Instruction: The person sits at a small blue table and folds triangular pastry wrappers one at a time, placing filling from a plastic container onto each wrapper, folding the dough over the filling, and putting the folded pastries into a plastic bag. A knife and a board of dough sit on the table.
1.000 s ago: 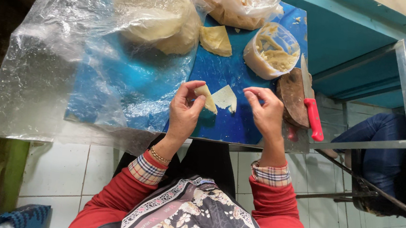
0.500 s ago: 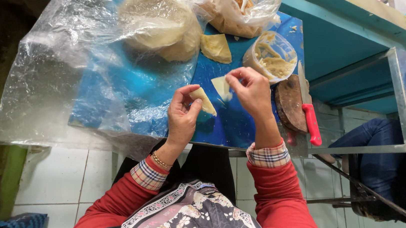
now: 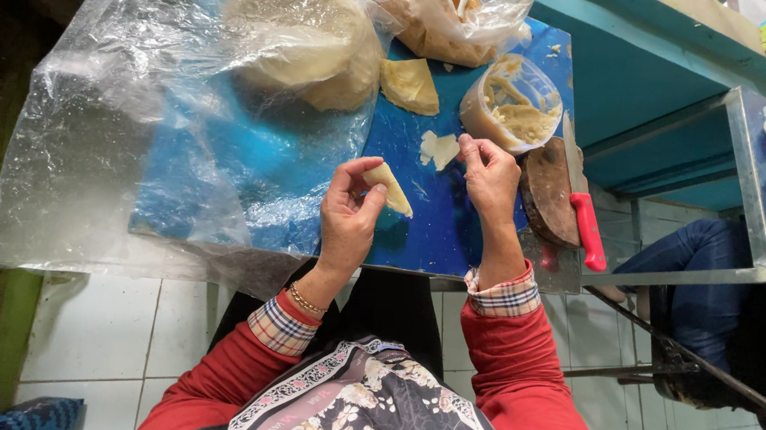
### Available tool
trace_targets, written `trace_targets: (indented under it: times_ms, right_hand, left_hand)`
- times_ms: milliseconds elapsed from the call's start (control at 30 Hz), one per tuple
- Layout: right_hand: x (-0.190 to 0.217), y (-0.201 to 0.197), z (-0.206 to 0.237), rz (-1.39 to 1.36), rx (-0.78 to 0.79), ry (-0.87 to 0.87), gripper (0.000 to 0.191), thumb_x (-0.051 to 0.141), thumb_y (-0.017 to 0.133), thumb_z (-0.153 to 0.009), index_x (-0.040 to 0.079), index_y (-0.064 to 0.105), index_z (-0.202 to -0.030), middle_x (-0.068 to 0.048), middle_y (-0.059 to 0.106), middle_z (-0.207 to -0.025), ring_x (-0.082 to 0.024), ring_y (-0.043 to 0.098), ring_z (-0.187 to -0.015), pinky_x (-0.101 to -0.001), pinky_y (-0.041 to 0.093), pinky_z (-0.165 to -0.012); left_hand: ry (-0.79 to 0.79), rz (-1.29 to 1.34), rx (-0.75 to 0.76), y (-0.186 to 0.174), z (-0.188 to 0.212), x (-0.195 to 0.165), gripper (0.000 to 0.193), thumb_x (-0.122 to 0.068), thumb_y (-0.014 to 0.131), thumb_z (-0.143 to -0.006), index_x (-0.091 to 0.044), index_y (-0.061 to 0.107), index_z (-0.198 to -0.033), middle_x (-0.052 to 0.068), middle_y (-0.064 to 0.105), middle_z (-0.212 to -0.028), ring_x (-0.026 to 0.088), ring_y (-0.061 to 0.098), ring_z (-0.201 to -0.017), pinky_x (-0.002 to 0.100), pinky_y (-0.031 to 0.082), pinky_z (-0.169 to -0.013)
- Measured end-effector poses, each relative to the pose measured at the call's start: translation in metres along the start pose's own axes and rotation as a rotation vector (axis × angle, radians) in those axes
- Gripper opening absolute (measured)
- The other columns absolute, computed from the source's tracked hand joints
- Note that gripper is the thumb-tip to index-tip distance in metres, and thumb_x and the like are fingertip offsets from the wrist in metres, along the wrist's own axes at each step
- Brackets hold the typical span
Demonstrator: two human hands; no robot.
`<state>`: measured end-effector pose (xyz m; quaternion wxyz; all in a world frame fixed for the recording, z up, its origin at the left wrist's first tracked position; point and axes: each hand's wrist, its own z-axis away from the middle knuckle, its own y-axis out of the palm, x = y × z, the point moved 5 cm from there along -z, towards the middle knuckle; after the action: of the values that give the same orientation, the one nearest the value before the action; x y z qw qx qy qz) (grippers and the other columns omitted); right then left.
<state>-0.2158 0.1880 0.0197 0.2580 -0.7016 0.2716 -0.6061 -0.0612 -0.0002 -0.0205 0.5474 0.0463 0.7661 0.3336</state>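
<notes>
1. A large crinkled clear plastic bag [image 3: 155,125] lies over the left of the blue tabletop [image 3: 439,221], covering a round pale stack of dough sheets [image 3: 302,41].
2. A second clear bag holding brownish filling [image 3: 452,14] sits at the far edge; a round clear plastic tub of beige paste [image 3: 513,105] stands to its right.
3. One folded yellowish triangle [image 3: 409,85] lies between them.
4. The left hand [image 3: 348,216] pinches a small folded pale dough wedge [image 3: 389,187] between thumb and fingers.
5. The right hand [image 3: 492,174] rests, fingers curled, touching a flat white dough scrap [image 3: 439,148] on the table.
6. One red-handled knife [image 3: 582,217] lies on a round brown wooden board [image 3: 547,190].
</notes>
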Motion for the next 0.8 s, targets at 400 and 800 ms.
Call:
trace_targets:
  times_ms: [400, 800]
  right_hand:
    - [0.027, 0.020, -0.011, -0.333, 0.234, -0.056, 0.014, 0.021, 0.072, -0.094, 0.008, 0.073, -0.100, 0.000, 0.076, -0.089, -0.006, 0.069, -0.072, -0.0221, 0.053, -0.058]
    - [0.009, 0.034, -0.017, -0.260, 0.263, 0.010, 0.019, 0.018, 0.068, -0.094, 0.010, 0.079, -0.108, -0.003, 0.076, -0.092, -0.008, 0.068, -0.075, -0.0260, 0.054, -0.061]
  left_hand:
    - [0.013, -0.002, -0.010, 0.001, -0.001, -0.001, 0.030, 0.003, 0.060, -0.100, -0.002, 0.058, -0.130, 0.005, 0.064, -0.115, 0.009, 0.063, -0.102, 0.024, 0.054, -0.090]
    - [0.020, 0.013, -0.010, 0.002, -0.001, -0.002, 0.030, 0.003, 0.061, -0.099, -0.002, 0.058, -0.129, 0.004, 0.064, -0.115, 0.008, 0.062, -0.100, 0.023, 0.053, -0.088]
